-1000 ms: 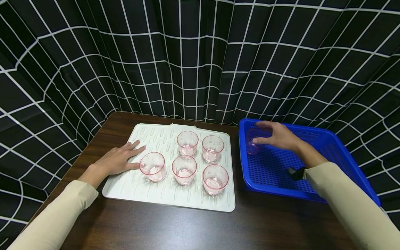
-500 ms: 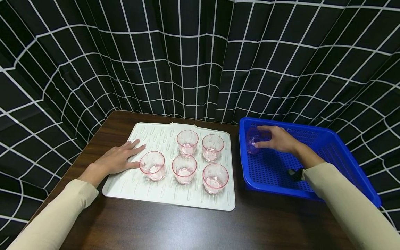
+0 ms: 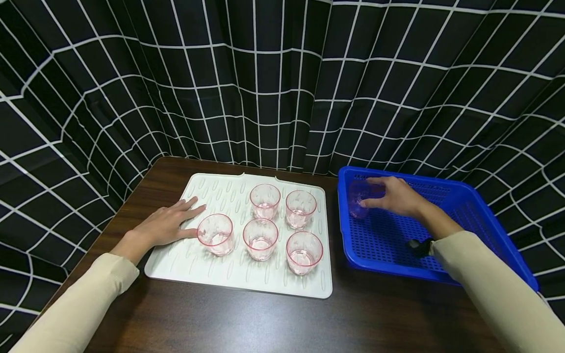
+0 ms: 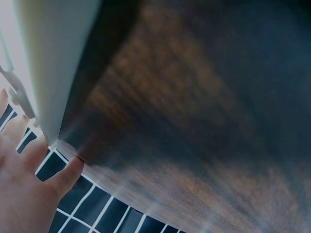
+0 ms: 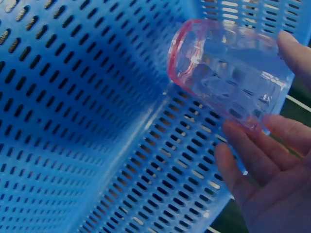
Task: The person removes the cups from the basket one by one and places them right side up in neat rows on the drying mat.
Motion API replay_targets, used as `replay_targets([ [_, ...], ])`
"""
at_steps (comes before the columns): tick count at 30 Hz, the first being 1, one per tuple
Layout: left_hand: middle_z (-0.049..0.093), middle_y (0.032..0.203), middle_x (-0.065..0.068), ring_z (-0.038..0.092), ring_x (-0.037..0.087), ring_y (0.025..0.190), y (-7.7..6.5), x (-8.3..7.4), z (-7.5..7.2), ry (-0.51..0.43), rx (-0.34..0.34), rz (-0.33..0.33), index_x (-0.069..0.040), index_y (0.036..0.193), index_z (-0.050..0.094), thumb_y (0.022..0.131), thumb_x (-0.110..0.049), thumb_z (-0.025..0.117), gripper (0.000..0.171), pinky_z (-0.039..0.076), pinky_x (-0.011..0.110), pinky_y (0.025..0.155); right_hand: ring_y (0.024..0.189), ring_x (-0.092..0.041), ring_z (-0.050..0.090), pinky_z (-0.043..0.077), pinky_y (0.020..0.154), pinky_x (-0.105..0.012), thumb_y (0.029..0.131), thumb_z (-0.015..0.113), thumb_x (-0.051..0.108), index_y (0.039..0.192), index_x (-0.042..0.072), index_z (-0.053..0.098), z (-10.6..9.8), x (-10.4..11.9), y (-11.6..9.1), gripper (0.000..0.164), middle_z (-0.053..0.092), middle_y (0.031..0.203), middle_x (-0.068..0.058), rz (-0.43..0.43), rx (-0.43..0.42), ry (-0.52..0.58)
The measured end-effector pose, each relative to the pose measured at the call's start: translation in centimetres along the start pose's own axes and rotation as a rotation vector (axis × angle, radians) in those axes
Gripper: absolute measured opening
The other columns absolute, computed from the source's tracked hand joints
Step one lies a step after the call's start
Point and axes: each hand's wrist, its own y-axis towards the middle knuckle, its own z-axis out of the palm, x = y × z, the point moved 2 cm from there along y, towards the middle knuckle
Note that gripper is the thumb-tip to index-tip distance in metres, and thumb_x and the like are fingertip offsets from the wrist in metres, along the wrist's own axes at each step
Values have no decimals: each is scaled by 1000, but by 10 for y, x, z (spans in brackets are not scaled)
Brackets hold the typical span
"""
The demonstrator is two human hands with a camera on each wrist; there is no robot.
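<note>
My right hand [image 3: 395,198] reaches into the blue plastic basket [image 3: 397,272] and holds a clear pink-rimmed glass [image 5: 228,73] at the basket's left end. In the right wrist view the thumb and fingertips [image 5: 236,132] are around the glass's base end, and its pink rim points away from the hand, toward the basket's inner corner. My left hand [image 3: 165,223] lies flat with spread fingers on the left edge of a white ridged drying mat [image 3: 238,274]. Its thumb tip is right at the side of the leftmost glass [image 3: 216,236] on the mat.
Several matching glasses stand rim up on the mat, among them a front right one [image 3: 303,255] and a back one [image 3: 265,202]. The dark wooden table [image 3: 212,318] ends at a black curtain with white grid lines [image 3: 247,83].
My right hand has dipped slightly, and its thumb and fingers have come in around the glass in the basket. The left hand and the glasses on the mat have not moved.
</note>
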Motion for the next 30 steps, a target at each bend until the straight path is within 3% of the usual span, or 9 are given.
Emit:
replay_targets([
  [6,28,160,19,29,48,143,0,0,2,-2,-5,11,-16,153,42,92,-64,56,79,30,72,104,116,-48,58,51,92,-58,89,74,43,143,-13,41,-12,8,-6,84,50,137,-36,13,-88,-25],
  [17,27,161,19,28,49,143,0,2,2,6,4,4,-17,153,41,91,-66,55,81,29,72,104,104,-43,58,55,80,-54,86,68,61,139,-9,49,-31,19,-12,90,57,124,-30,27,-287,-74],
  [24,27,161,20,27,48,144,0,1,0,-4,7,-11,-16,153,41,92,-60,60,78,27,72,106,100,-41,56,52,82,-55,86,71,58,140,-9,49,-44,31,-11,89,57,116,-28,-23,-395,-71],
  [30,26,161,20,26,48,144,0,0,0,-6,13,-12,-16,153,40,92,-60,60,78,27,71,106,101,-41,55,49,81,-55,87,71,55,140,-8,50,-51,48,-8,85,57,118,-28,-80,-439,-84],
])
